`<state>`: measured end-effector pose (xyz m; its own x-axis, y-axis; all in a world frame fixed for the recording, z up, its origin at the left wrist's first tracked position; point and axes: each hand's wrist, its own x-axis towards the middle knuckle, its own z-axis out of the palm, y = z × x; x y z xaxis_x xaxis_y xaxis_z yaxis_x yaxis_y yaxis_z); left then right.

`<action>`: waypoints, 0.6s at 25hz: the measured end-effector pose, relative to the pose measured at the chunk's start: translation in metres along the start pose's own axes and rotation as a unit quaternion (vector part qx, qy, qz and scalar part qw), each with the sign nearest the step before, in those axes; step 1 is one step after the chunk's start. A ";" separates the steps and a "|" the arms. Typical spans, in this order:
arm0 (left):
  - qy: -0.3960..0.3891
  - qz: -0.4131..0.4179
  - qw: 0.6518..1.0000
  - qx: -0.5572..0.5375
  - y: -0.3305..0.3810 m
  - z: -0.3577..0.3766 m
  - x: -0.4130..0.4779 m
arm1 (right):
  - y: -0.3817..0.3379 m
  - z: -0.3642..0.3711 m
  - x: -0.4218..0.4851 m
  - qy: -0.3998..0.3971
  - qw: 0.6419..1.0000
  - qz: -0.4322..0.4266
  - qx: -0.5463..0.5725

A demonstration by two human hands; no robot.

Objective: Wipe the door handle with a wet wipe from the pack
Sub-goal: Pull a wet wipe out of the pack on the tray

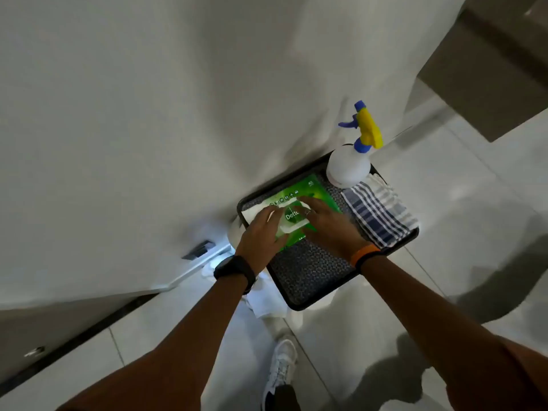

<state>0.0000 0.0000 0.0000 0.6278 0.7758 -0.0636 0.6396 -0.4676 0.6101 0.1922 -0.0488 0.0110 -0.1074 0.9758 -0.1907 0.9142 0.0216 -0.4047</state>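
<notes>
On the black tray (311, 280), the green wipe pack (318, 192) is lain flat, pressed by both hands. The right hand (329, 223) is spread open at four o'clock, the left hand (261, 235) at eight o'clock; its grip cannot be told.

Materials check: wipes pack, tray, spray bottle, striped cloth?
Wipes pack: glossy green plastic film, by its sheen, with a stiffer white flap.
Tray: black, smooth raised rim, probably plastic; patterned textured liner inside, material unclear.
Spray bottle: translucent white plastic body, opaque yellow and blue trigger head.
Striped cloth: matte woven fabric, folded, soft creases.
</notes>
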 end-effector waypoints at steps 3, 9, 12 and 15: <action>-0.013 -0.003 1.000 0.011 -0.005 0.022 0.015 | 0.016 0.013 0.012 0.018 0.998 -0.045 -0.047; 0.029 -0.006 0.999 0.014 -0.014 0.038 0.023 | 0.038 0.025 0.017 0.062 0.987 -0.124 -0.086; 0.040 0.000 0.999 0.020 -0.021 0.040 0.027 | 0.043 0.030 0.017 0.080 0.979 -0.152 -0.107; 0.053 0.010 0.998 0.023 -0.028 0.044 0.028 | 0.049 0.035 0.018 0.105 0.973 -0.170 -0.115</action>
<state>0.0191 0.0159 -0.0532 0.5916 0.8056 0.0324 0.6491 -0.4998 0.5735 0.2212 -0.0377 -0.0441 -0.3592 0.9261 0.1153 0.9056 0.3758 -0.1967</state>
